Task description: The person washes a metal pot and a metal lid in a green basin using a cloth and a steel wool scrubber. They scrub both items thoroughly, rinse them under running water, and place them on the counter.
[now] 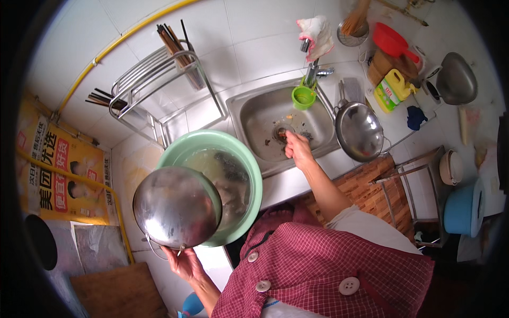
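My left hand [185,264] grips the rim of a metal bowl or wok [177,206] near its wire handle. The vessel is tilted, its rounded outside facing me, over the lower left part of a green plastic basin [255,175]. Cloudy water with dark and pale pieces fills the basin, partly hidden by the vessel. Over the steel sink [260,119], my right hand [298,149] is near the drain with its fingers curled; whether it holds a small thing I cannot tell. Food scraps lie around the drain. A green strainer cup [304,98] hangs below the faucet [312,73].
A steel wok [359,131] lies right of the sink. Beyond it stand a yellow detergent jug [391,91] and a red dipper [391,39]. A metal rack [155,83] with chopsticks [175,43] stands behind the basin. A wooden board [119,292] is at the lower left.
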`<move>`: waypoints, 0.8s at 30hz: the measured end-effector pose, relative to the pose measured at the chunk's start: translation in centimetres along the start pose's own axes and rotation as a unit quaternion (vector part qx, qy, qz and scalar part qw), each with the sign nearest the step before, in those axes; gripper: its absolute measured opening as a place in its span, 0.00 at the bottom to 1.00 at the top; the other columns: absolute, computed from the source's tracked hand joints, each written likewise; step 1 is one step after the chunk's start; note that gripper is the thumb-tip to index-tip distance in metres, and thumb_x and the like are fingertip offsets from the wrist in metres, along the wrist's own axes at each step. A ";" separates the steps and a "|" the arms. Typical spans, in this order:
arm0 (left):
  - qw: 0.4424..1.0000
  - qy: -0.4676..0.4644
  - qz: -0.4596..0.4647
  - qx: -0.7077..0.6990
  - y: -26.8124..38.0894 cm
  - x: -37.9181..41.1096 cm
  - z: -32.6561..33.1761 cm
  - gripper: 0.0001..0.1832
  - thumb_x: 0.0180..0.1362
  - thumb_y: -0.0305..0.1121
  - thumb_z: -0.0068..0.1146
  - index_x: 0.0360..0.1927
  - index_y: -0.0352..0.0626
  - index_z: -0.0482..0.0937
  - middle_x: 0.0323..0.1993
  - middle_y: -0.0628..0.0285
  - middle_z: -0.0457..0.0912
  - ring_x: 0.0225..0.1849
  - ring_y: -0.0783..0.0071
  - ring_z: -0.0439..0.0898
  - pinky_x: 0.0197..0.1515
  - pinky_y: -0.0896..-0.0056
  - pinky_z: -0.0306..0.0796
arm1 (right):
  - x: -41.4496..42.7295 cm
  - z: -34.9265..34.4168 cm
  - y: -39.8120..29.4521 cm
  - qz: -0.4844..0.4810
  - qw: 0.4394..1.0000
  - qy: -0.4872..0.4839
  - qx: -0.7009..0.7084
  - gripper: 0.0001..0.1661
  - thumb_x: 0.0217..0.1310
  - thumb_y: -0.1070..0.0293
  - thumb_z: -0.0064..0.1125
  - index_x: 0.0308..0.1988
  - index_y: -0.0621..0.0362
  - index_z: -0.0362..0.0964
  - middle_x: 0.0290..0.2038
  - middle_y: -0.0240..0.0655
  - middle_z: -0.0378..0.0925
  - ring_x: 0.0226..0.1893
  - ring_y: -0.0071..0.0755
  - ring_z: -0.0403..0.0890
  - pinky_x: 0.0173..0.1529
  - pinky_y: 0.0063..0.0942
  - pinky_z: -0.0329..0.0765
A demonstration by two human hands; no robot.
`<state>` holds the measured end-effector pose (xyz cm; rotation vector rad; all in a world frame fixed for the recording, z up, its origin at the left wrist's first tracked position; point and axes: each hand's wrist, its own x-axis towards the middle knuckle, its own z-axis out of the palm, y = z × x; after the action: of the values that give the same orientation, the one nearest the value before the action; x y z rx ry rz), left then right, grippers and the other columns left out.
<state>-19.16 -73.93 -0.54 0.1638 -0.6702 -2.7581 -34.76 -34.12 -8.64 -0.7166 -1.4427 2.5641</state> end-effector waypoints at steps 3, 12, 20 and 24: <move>1.000 0.012 -0.024 -0.012 -0.1 -0.2 1.5 0.21 0.62 0.32 0.48 0.56 0.34 0.66 0.55 0.53 0.71 0.55 0.61 0.70 0.60 0.54 0.63 | 0.2 -2.6 -0.4 0.042 0.994 0.086 0.044 0.17 0.62 0.58 0.51 0.23 0.53 0.62 0.14 0.23 0.52 0.10 0.19 0.52 0.15 0.22 0.51; 1.000 0.003 -0.011 0.025 0.0 0.7 0.8 0.22 0.61 0.32 0.50 0.55 0.30 0.67 0.55 0.50 0.69 0.55 0.62 0.70 0.58 0.59 0.66 | 5.5 -9.8 -13.3 -0.179 0.971 0.156 0.006 0.09 0.60 0.65 0.47 0.30 0.58 0.68 0.11 0.27 0.58 0.07 0.22 0.57 0.10 0.22 0.53; 0.996 0.079 -0.027 0.030 0.0 1.9 0.6 0.21 0.60 0.30 0.51 0.55 0.30 0.68 0.55 0.49 0.70 0.55 0.62 0.70 0.59 0.57 0.64 | 10.7 -33.4 -30.3 -0.202 0.768 0.489 -0.361 0.16 0.57 0.64 0.43 0.34 0.61 0.76 0.31 0.41 0.79 0.20 0.43 0.79 0.25 0.32 0.74; 0.989 0.132 0.020 0.059 -1.7 1.3 6.3 0.22 0.53 0.24 0.57 0.52 0.27 0.69 0.50 0.47 0.73 0.50 0.56 0.73 0.52 0.54 0.71 | 12.6 -40.7 -35.0 -0.135 0.696 0.558 -0.431 0.24 0.61 0.54 0.41 0.34 0.64 0.75 0.30 0.45 0.79 0.21 0.41 0.80 0.27 0.32 0.75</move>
<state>-21.98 -70.21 4.19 0.5252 -0.7545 -2.5944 -31.94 20.50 -1.70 -1.5695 -1.8305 0.6420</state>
